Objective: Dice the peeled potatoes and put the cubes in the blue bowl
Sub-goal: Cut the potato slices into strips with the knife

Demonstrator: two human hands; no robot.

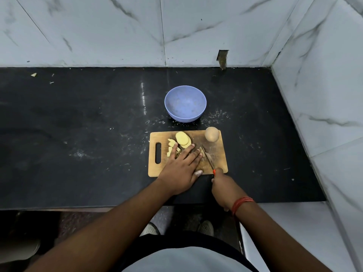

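A wooden cutting board (217, 152) lies on the black counter. Pale potato slices (183, 138) and cut pieces are piled on its left half. My left hand (181, 165) lies flat on the board with straight fingers, partly covering the cut pieces. My right hand (223, 186) grips the red handle of a small knife (207, 158), whose blade lies on the board just right of my left fingertips. A whole peeled potato (211, 134) stands at the board's far right corner. The blue bowl (185, 104) sits empty behind the board.
Marble-tiled walls close the counter (78, 124) at the back and on the right. Small scraps (33, 74) lie at the far left near the wall. White specks dot the counter around the board. The counter's front edge runs below my wrists.
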